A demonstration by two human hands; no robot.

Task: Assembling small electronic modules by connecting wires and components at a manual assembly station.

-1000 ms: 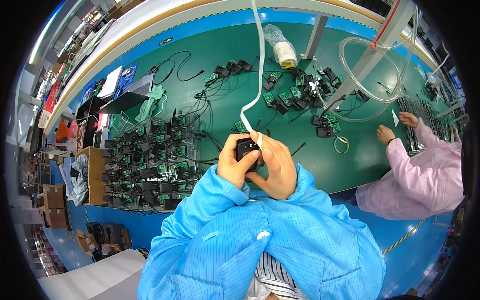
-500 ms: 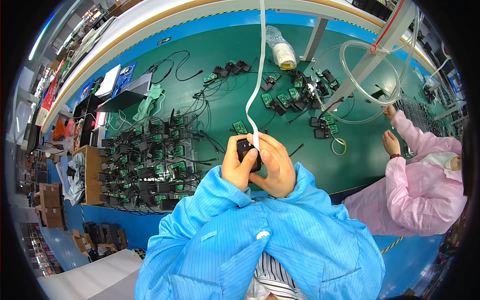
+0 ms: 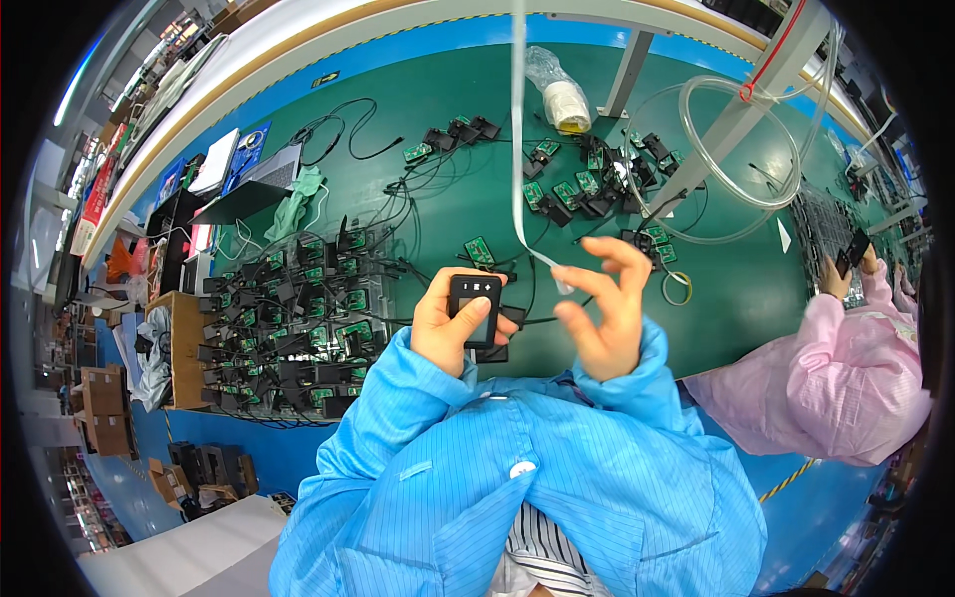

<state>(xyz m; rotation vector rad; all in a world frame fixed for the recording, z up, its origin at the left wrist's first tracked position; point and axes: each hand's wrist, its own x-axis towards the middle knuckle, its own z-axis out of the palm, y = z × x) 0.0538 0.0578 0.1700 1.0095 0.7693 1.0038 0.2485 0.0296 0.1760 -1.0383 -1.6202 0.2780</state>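
The device (image 3: 477,308) is in the left hand (image 3: 440,323), above the near edge of the desk (image 3: 736,318): a flat black oblong with rounded corners and a smooth plastic shell, three small white marks lined up near its far end. The hand is curled around it, thumb laid across its face and covering part of it. More black casing shows just beneath; I cannot tell whether that is held too.

The right hand (image 3: 612,313) stands apart from the device, fingers loosely spread and bent, thumb well away from the forefinger. The lower end of one white strip (image 3: 517,129), narrow and flat, hanging from above, meets or overlaps the forefinger tip; I cannot tell which.

One green board (image 3: 479,251) lies just beyond the left hand. To the left is a dense batch of black cases (image 3: 284,343) with green boards and thin dark cables, too tangled to count. Also on the smooth green desk are one crumpled green cloth (image 3: 298,204), one white roll (image 3: 567,107) partly in clear, wrinkled film, and one thin yellow-and-white ring (image 3: 677,290). One coil of clear, glossy tube (image 3: 686,134) hangs around a metal post. One co-worker (image 3: 846,378) in pink sits at the right.
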